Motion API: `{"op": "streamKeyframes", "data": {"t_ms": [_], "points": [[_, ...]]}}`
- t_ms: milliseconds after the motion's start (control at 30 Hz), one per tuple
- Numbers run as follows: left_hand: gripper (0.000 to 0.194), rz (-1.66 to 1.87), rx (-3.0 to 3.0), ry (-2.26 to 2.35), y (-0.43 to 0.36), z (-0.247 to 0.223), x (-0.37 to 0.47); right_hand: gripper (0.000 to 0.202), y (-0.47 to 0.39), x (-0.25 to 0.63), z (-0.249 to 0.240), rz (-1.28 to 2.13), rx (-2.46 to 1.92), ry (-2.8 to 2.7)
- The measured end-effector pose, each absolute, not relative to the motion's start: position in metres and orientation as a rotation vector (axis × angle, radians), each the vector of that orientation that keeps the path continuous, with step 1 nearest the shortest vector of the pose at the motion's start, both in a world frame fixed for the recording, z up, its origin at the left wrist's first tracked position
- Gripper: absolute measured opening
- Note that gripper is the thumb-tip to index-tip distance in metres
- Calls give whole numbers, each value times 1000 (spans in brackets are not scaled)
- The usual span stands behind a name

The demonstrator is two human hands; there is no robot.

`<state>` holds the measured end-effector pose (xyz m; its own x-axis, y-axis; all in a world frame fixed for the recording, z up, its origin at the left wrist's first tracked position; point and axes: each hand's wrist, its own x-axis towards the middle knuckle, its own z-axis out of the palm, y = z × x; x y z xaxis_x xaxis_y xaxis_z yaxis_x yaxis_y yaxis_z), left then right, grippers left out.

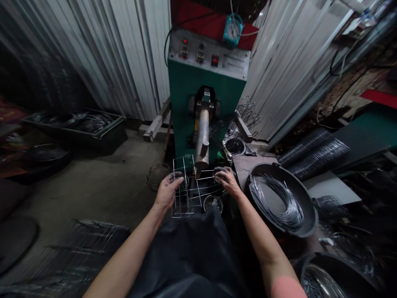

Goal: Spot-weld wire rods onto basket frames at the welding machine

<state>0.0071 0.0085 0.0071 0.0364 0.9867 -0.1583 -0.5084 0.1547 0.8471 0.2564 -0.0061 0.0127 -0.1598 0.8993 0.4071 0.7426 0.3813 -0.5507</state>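
A light wire frame [186,198] of crossed thin rods stands between my hands, under the metal arm [203,132] of a green machine [182,95]. My left hand [168,189] is closed on the frame's left side, thumb toward the machine. My right hand [227,181] pinches the right ends of thin wires that reach left to the frame. The arm's pointed lower tip is at the wires between my hands; whether it touches them I cannot tell.
A black round pan [313,203] holding a bundle of cut wires sits at the right. A small bowl [213,203] is below my hands. Wire meshes [89,248] lie lower left, a green bin [108,132] farther back. Coiled wire [235,146] lies beside the machine.
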Motion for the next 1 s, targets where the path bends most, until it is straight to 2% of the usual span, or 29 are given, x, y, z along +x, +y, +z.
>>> {"op": "streamKeyframes", "data": {"t_ms": [400,733,1000], "points": [[40,1271,700,908,14,8,7,10,-5,255,11,314,-1438,-1925],[48,1191,649,861,18,9,7,9,-5,257,12,318,-1458,-1924],[47,1201,745,874,20,10,5,9,-8,255,12,372,-1440,-1886]]}}
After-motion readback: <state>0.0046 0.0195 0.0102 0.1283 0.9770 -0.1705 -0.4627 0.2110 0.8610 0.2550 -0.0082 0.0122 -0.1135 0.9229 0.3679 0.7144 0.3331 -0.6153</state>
